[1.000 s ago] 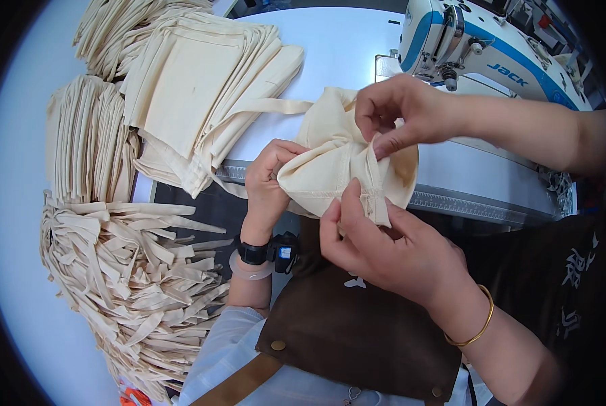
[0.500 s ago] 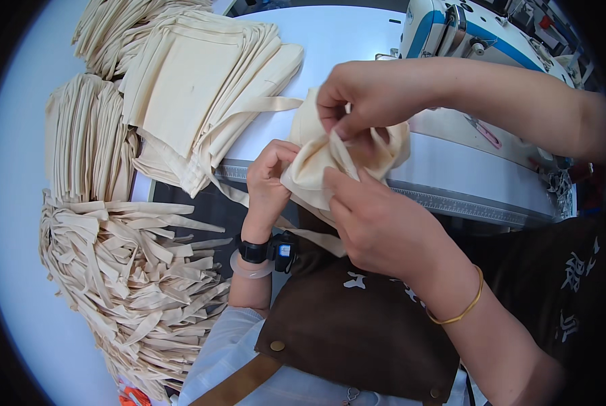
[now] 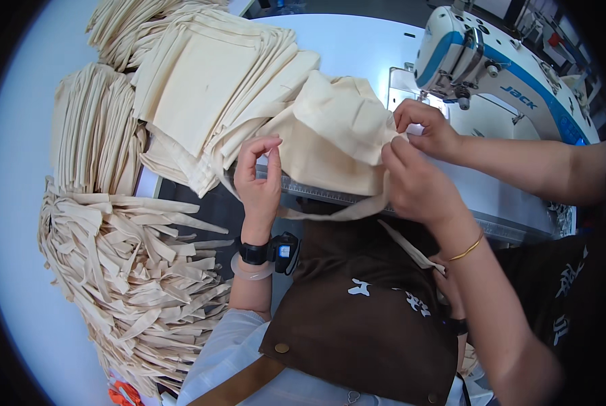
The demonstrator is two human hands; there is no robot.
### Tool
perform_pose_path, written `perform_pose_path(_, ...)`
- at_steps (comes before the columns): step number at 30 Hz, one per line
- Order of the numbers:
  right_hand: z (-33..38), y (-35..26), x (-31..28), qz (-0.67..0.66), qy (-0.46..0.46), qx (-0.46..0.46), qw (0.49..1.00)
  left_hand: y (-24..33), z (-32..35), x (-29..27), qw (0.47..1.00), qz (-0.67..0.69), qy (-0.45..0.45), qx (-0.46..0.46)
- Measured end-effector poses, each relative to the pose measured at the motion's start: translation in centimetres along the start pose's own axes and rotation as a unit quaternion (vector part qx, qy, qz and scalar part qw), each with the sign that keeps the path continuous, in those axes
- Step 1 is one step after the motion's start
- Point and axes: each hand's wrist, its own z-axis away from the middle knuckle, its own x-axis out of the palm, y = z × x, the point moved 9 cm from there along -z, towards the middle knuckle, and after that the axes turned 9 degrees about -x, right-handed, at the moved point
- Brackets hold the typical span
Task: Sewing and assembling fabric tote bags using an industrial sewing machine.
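Observation:
A cream canvas tote bag (image 3: 330, 145) lies bunched at the table's front edge, its strap looping down below it. My left hand (image 3: 259, 179), with a black device on the wrist, is raised at the bag's left side. Its fingers are curled, with a gap between thumb and forefinger and nothing seen in them. Low on the right, my right hand (image 3: 450, 287) pinches the end of a loose cream fabric strap (image 3: 411, 247) over the brown apron. A co-worker's forearm with a gold bangle partly hides that hand. Both co-worker's hands (image 3: 414, 149) grip the bag's right corner.
A white and blue sewing machine (image 3: 492, 68) stands at the back right. Stacked canvas bags (image 3: 208, 81) and folded fabric piles (image 3: 93, 128) cover the left. Below them hangs a large heap of cream straps (image 3: 140, 284). A metal ruler (image 3: 316, 189) runs along the table edge.
The co-worker's hands have moved right with the bag's corner, spreading the bag flatter. My left hand has let go of the fabric. My right hand and its strap have come into sight.

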Motion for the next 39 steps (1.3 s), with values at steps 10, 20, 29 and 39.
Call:
perform_pose_path(10,2.1,-0.4,9.4,-0.218,0.055,0.269,0.937,9.5,3.1,4.1,0.966,-0.096,-0.059,0.235)
perform_pose_path(20,0.7,0.3,12.8,0.05,-0.177,0.184,0.965,10.6,4.0,11.1,0.931,-0.141,-0.203,0.268)
perform_pose_path(29,-1.0,1.6,14.3,0.094,-0.234,0.205,0.946,7.8,4.2,13.8,0.91,-0.192,-0.257,0.262)
perform_pose_path(39,-1.5,1.5,14.4,0.041,-0.301,0.189,0.934,6.1,3.6,14.8,0.922,-0.149,-0.255,0.25)
